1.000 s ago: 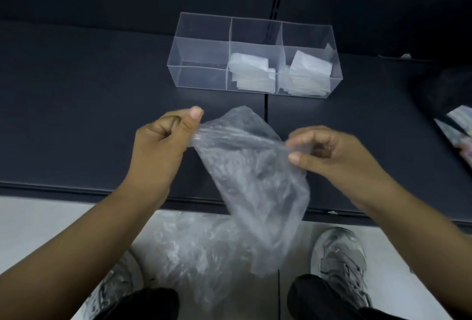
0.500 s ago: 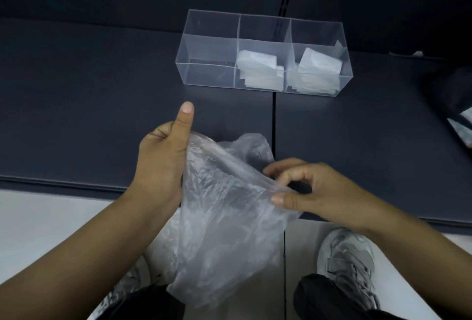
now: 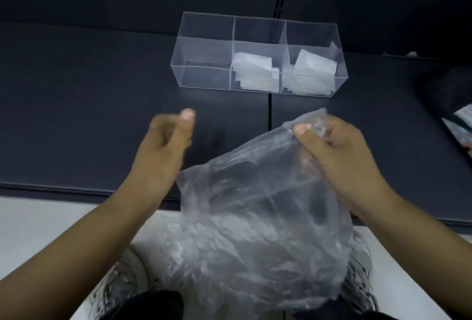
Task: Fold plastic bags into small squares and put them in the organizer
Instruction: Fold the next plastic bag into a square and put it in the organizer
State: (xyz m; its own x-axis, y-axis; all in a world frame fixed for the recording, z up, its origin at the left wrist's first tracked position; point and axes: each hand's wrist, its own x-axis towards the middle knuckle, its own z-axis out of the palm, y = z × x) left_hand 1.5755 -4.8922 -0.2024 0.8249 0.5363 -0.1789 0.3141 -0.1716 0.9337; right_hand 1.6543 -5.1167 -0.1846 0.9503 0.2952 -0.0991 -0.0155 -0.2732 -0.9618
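A crumpled clear plastic bag [image 3: 258, 215] hangs over the table's front edge, gripped at its top corner by my right hand [image 3: 334, 146]. My left hand [image 3: 166, 141] is blurred, fingers curled with the thumb up, and stands apart from the bag with nothing visible in it. The clear three-compartment organizer [image 3: 204, 39] stands farther back on the dark table. Its left compartment holds nothing, while folded bag squares [image 3: 252, 69] fill the middle one and more folded squares [image 3: 311, 72] the right one.
The dark table [image 3: 89, 115] has a seam running down its middle and a front edge near my wrists. A dark object with some packets [image 3: 457, 120] lies at the right edge. Below are a pale floor and my grey shoes [image 3: 122, 284].
My left hand has let go of the bag and moved up and left. My right hand has lifted its corner of the bag up and to the right.
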